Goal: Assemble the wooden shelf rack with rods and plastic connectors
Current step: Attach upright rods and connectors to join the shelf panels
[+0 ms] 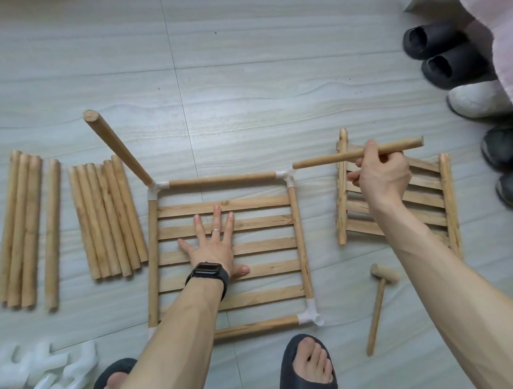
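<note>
Rod point(330, 158) pinched in right fingers point(370, 149), tip just beside connector point(286, 175).

Pale grey wood-grain floor point(273, 61), soft even light.
Plank seams point(177, 80) run across it; shoes point(437, 43) line the right edge; pink cloth point(500, 22) hangs upper right.

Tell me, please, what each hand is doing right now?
Left hand: open, flat on the slatted shelf.
Right hand: gripping a wooden rod.

A home; slippers point(446, 53) line the wood-look floor point(244, 77).
</note>
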Demonstrator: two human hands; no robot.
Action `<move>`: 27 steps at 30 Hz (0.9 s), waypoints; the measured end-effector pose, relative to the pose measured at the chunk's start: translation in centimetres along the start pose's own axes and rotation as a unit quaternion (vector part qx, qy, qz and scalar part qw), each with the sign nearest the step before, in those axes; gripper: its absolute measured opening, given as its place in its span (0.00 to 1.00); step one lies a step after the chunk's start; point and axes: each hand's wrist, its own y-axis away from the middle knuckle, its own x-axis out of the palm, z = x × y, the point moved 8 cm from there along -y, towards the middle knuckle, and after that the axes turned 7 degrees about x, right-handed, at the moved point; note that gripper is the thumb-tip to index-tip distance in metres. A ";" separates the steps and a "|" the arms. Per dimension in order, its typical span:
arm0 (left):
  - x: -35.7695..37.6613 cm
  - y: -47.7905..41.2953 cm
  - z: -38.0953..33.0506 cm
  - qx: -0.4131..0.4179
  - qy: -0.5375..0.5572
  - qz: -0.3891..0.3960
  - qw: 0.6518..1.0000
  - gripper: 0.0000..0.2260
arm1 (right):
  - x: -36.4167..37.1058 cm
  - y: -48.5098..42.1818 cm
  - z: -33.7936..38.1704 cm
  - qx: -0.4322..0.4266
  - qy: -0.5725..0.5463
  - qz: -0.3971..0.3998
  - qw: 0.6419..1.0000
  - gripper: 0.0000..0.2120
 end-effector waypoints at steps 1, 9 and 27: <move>0.1 -0.1 0.0 -0.001 0.000 0.000 1.000 0.58 | 0.2 0.1 0.4 -0.016 0.017 0.003 1.000 0.20; 0.1 -0.3 0.1 -0.002 -0.004 -0.008 1.000 0.59 | 3.4 2.2 5.8 -0.240 0.188 0.082 0.949 0.24; -0.3 0.3 -0.2 0.010 0.012 -0.025 1.000 0.58 | 6.2 2.3 8.0 -0.230 0.200 0.082 0.949 0.20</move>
